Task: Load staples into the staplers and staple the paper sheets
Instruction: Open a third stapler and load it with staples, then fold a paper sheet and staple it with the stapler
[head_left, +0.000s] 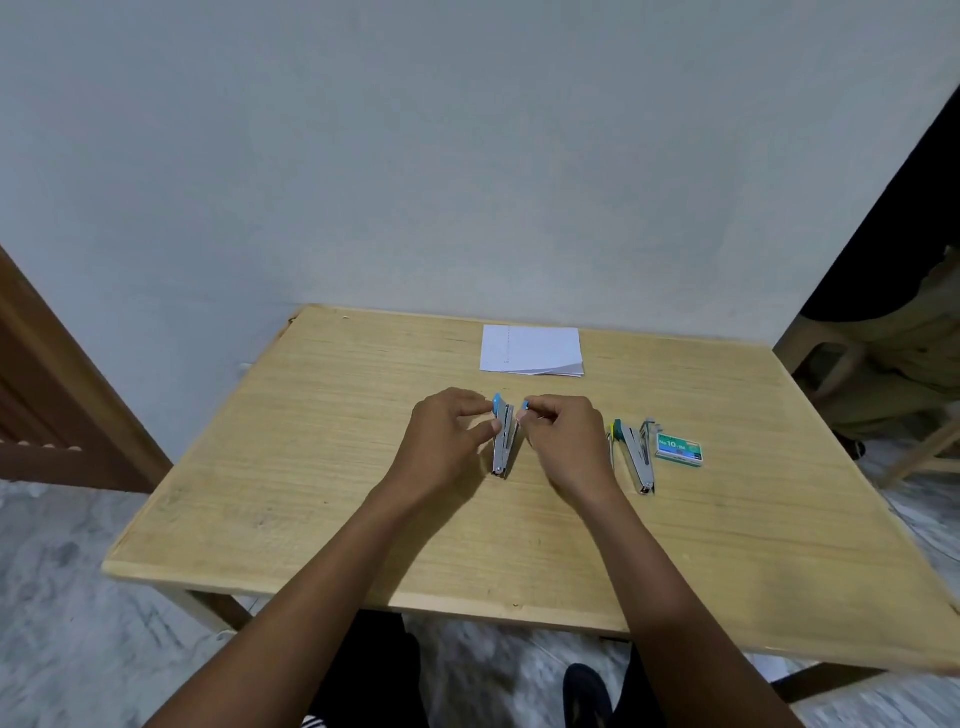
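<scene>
A small metal stapler with blue plastic ends (503, 447) lies opened in the middle of the wooden table (311, 467). My left hand (449, 434) pinches its left arm near the blue tip. My right hand (563, 436) pinches the other blue-tipped arm beside it. A second stapler with green and yellow parts (635, 456) lies opened to the right, untouched. Beside it sits a green staple box (679, 450). A stack of white paper sheets (531, 350) lies at the table's far edge.
A pale wall stands directly behind the table. A brown wooden door frame (47, 384) is at the left. At the right, a person's legs (893, 353) and a stool are close to the table's corner. My shoe (587, 691) shows below the near edge.
</scene>
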